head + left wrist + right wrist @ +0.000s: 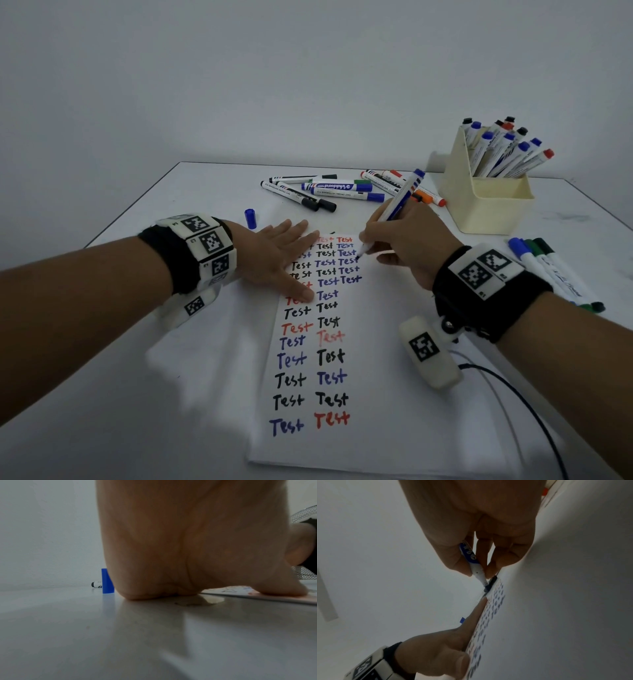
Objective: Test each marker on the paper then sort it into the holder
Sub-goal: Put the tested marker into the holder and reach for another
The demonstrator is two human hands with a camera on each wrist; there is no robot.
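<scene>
Hands are being used for the testing step: the paper (359, 342) is being pressed flat by the open-fingered left hand (277, 253) while the uncapped blue marker (397, 202) is being pinched in the right hand (407, 240), tip at the sheet, and recapping with the blue cap (250, 218) beyond the left hand is judged to be needed next.

Bare forearms. Black wristbands (486, 301) on both wrists carry white blocks (209, 246) with black-and-white square tags; thin cables (534, 411) lower right.

Head view looks down toward 12 o'clock over the desk (205, 192); both wrist views sit low, sharing the paper (376, 394).
</scene>
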